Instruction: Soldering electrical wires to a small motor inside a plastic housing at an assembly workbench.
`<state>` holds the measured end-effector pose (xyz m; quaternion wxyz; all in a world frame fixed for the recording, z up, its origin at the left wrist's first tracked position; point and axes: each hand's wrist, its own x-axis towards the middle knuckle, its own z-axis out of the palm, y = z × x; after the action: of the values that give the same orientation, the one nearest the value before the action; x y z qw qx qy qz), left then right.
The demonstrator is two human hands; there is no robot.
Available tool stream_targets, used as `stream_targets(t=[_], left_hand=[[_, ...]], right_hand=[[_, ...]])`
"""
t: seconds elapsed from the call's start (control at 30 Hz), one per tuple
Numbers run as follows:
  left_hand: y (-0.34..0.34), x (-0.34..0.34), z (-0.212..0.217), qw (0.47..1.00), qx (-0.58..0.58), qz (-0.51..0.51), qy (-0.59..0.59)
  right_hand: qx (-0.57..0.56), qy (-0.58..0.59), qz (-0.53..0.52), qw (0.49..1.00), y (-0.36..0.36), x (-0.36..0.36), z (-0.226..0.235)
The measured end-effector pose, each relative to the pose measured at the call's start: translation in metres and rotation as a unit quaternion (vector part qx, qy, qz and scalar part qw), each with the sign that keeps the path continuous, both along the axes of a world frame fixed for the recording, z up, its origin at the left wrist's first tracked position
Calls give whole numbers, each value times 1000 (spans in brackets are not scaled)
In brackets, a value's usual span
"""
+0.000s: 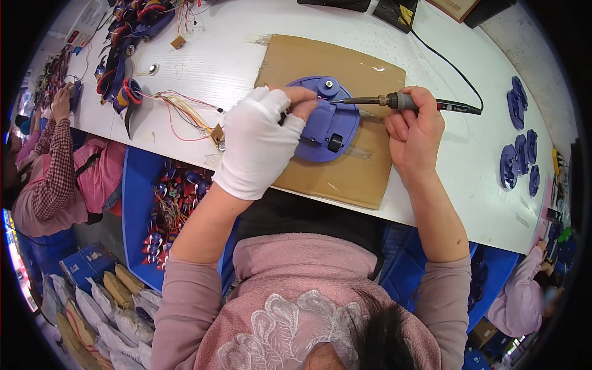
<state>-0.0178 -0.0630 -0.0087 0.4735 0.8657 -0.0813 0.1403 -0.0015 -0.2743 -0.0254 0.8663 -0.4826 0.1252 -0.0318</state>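
My right hand (416,126) grips a soldering iron (401,101) by its handle, and the iron's thin tip points left onto a blue plastic oval housing (348,132). On the housing are a round metal-centred knob (328,85) and a small black part (335,143). My left hand (262,139), in a white glove with bare fingertips, pinches close to the iron's tip over the housing's upper left. What lies between those fingertips is too small to make out. The housing rests on a brown cardboard sheet (364,185).
Wires with small boards (176,108) lie left of the cardboard, beside dark blue and red parts (126,92). Several blue housings (509,166) lie at the right. The iron's black cord (447,61) runs to the back. Below the table's edge is a blue bin (139,209) of wired parts. Co-workers sit at both sides.
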Motion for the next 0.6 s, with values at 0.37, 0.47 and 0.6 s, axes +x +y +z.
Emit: stream_targets(t=[0.37, 0.47, 0.6], left_hand=[[-7, 7, -11, 970, 161, -3, -180], [-9, 7, -13, 974, 145, -2, -172], [-11, 7, -13, 977, 134, 1, -164]], right_hand=[[-8, 19, -15, 1000, 2, 1, 4], [1, 21, -16, 1000, 2, 1, 3], [8, 22, -20, 1000, 1, 1, 3]])
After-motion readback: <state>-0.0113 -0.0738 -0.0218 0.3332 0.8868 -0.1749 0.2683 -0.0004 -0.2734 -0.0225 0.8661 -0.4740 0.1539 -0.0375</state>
